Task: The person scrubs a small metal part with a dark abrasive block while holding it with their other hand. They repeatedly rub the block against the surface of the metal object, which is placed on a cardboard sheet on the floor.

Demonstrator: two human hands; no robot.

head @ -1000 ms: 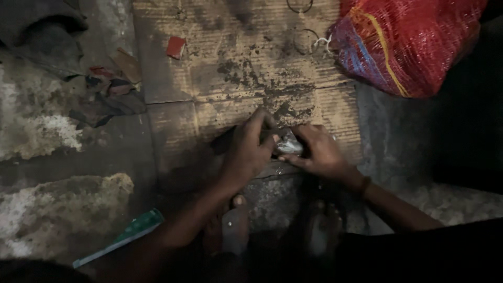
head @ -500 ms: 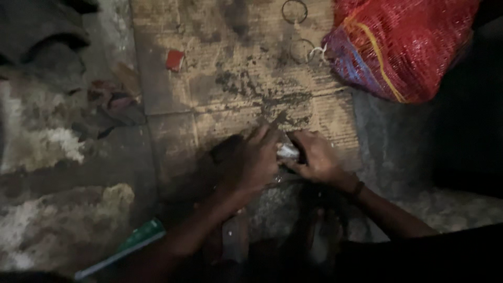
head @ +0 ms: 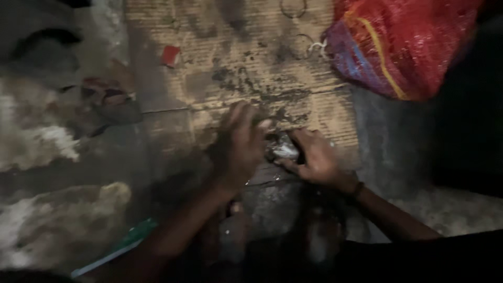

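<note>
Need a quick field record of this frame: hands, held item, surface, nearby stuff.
left hand: fingers curled, at a small silvery object
right hand: grips the same object from the other side
small silvery object: between both hands, kind unclear, blurred
surface: stained cardboard sheet
nearby: red mesh sack upper right; small red piece; green-handled tool lower left

A bulging red mesh sack [head: 406, 44] lay at the upper right, its weave crossed by yellow and blue stripes, resting partly on the edge of a flattened sheet of brown corrugated cardboard [head: 236, 68] that was stained with dark smears. A small red, roughly square packet [head: 170, 55] lay on the cardboard's left part, well apart from the sack. No labels, signs or screens could be made out.
</note>
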